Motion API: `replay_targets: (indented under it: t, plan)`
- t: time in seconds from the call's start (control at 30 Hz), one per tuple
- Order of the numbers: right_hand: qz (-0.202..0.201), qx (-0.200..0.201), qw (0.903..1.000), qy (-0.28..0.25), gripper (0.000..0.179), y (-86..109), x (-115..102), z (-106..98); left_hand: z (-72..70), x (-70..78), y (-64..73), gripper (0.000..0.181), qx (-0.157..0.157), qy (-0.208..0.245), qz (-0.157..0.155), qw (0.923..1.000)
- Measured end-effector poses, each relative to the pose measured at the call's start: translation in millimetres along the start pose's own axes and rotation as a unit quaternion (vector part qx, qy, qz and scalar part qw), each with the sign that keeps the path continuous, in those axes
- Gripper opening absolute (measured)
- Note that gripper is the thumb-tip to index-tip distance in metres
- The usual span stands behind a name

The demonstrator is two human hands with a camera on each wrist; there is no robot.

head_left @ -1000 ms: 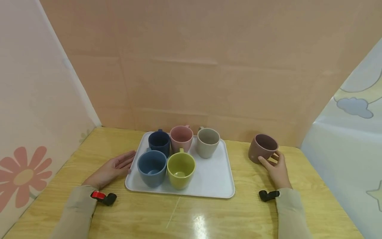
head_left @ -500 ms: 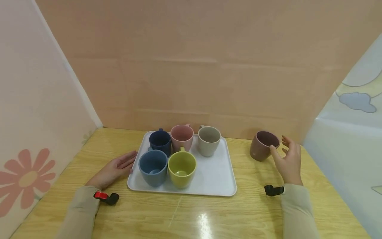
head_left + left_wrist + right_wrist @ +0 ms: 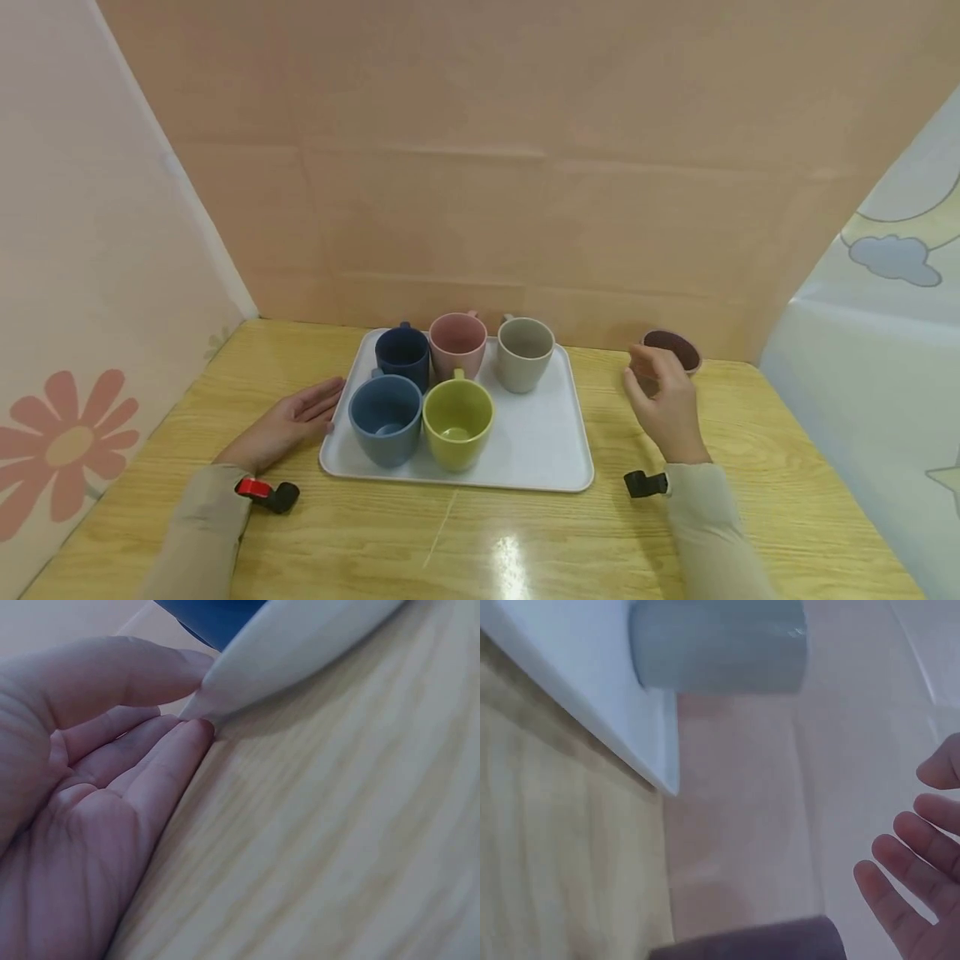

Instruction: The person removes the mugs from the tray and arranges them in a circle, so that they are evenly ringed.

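Note:
My right hand (image 3: 666, 404) hovers before the plum-brown mug (image 3: 678, 348) on the table's right, hiding much of its body in the head view. In the right wrist view the fingers (image 3: 907, 862) are spread with nothing between them; the mug's side (image 3: 765, 943) shows at the bottom edge. My left hand (image 3: 288, 421) lies at the left edge of the white tray (image 3: 540, 450), fingers extended. Its thumb and fingertips touch the tray's rim (image 3: 277, 660) in the left wrist view. On the tray stand a yellow mug (image 3: 457, 442), a light blue mug (image 3: 386, 442) and several others.
Behind these two are a navy mug (image 3: 402, 354), a pink mug (image 3: 457, 342) and a grey-beige mug (image 3: 523, 358). A peach-coloured backdrop (image 3: 480, 208) rises at the back edge of the wooden table (image 3: 375, 542), with printed panels at both sides.
My right hand has let go of the plum-brown mug, drawn off to its right, then swung left across its front. The left hand and the tray have stayed put.

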State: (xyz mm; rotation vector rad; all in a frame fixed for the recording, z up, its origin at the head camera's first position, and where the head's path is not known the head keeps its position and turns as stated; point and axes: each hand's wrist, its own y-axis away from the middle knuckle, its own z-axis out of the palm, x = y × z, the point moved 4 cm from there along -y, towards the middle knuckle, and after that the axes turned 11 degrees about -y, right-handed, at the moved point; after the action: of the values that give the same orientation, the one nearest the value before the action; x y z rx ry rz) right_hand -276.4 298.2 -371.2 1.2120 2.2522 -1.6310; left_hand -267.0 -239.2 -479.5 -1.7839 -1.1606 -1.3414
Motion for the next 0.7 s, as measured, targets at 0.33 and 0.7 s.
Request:
replay_targets:
  t: [0.33, 0.7]
  plan:
    - [0.053, -0.080, 0.9953, -0.011, 0.037, 20.7, -5.3, 52.5, 0.9, -2.9, 3.1, 0.073, -0.001, -0.012, -0.002, 0.9999]
    - [0.299, -0.111, 0.9264, -0.200, 0.064, 12.3, 5.4, 92.8, 0.8, 0.8, -0.2, 0.073, -0.002, -0.005, 0.008, 0.9999]
